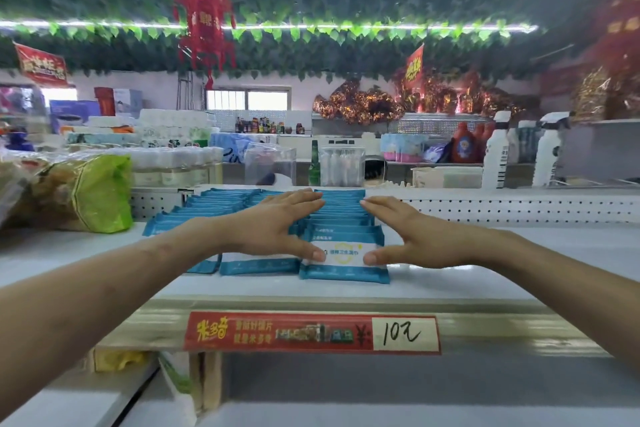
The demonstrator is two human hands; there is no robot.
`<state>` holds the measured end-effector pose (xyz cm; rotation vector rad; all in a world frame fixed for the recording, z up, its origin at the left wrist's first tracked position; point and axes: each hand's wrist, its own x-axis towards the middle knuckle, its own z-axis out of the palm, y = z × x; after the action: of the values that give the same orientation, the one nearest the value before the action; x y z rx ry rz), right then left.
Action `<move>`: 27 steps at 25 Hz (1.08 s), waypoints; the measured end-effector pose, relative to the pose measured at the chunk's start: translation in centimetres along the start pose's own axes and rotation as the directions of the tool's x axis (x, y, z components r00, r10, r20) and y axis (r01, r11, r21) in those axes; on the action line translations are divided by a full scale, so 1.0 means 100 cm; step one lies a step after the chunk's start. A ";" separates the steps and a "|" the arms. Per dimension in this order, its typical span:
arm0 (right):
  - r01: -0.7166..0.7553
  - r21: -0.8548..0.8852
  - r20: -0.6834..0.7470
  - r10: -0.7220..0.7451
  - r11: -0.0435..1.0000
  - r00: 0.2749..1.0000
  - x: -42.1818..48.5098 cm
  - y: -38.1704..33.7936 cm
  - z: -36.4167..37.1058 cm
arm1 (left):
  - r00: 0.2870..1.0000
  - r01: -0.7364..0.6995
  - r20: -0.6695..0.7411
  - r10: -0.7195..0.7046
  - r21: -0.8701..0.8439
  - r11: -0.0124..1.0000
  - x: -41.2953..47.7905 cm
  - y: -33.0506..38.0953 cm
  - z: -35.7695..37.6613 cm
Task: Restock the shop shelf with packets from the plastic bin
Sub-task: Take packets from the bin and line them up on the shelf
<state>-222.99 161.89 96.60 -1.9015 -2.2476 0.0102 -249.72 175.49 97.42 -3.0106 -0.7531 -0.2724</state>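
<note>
Smooth white shop shelf [519,253] | flat teal-and-white packets [341,218] in overlapping rows | left hand [273,229] and right hand [415,239] flat-fingered, pressing the rightmost row's sides

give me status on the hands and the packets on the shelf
Left hand and right hand open, flanking right row of blue packets, thumbs on front one. Rows lie on white shelf. Nothing in the way.
</note>
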 end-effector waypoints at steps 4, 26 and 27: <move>0.017 -0.027 0.068 -0.015 0.999 0.998 0.017 0.004 0.011 | 0.996 -0.028 0.093 0.018 0.102 0.994 0.019 0.002 0.006; 0.024 0.097 -0.096 -0.014 0.995 0.995 0.059 0.039 0.022 | 0.996 0.019 0.080 -0.027 0.094 0.995 0.083 -0.014 0.017; 0.025 0.103 -0.093 -0.016 0.994 0.996 0.059 0.039 0.022 | 0.996 0.020 0.082 -0.028 0.094 0.995 0.081 -0.014 0.017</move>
<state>-220.47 168.55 94.80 -1.7885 -2.1624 0.0349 -243.05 180.59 97.12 -2.9427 -0.7855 -0.1104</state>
